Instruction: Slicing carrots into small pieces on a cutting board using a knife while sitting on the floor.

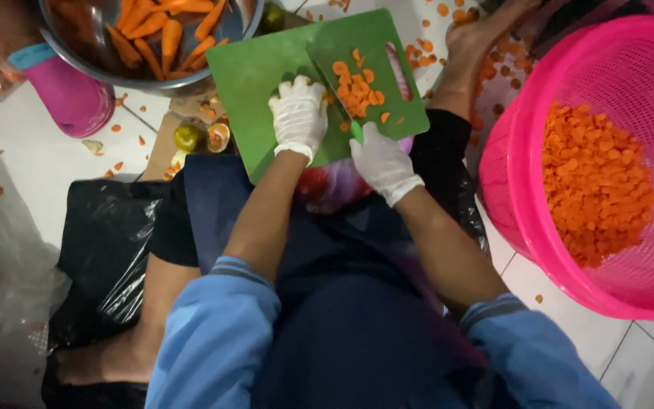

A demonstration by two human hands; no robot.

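A: Start at the left; what lies there?

B: A metal bowl (pixel 77 45) of peeled whole carrots (pixel 162 32) at the top left, with a pink cup (pixel 70 95) just beside it; a black plastic sheet (pixel 107 242) spreads under the seated person; a small green fruit (pixel 188 137) sits near the board's left edge.

A: And the hands?

B: Both wear white gloves; the left hand (pixel 298 117) is curled, fingers bent down on the green cutting board (pixel 255 83); whether it pins anything under them I cannot tell. The right hand (pixel 384 163) is closed around a green handle at the board's near edge; it holds a green cleaver (pixel 395 106) lying flat, and a heap of carrot slices (pixel 356 89) rests on the blade.

A: So where are the slices relative to the hands?

B: Just beyond both; right of the left hand's knuckles, above the right hand.

A: Room to move?

B: To the right, a pink basket (pixel 524 151) stands near the cleaver, tilted towards the person and part filled with chopped carrot (pixel 596 182); white tiled floor (pixel 645 356) shows below it; loose slices scatter beyond the board.
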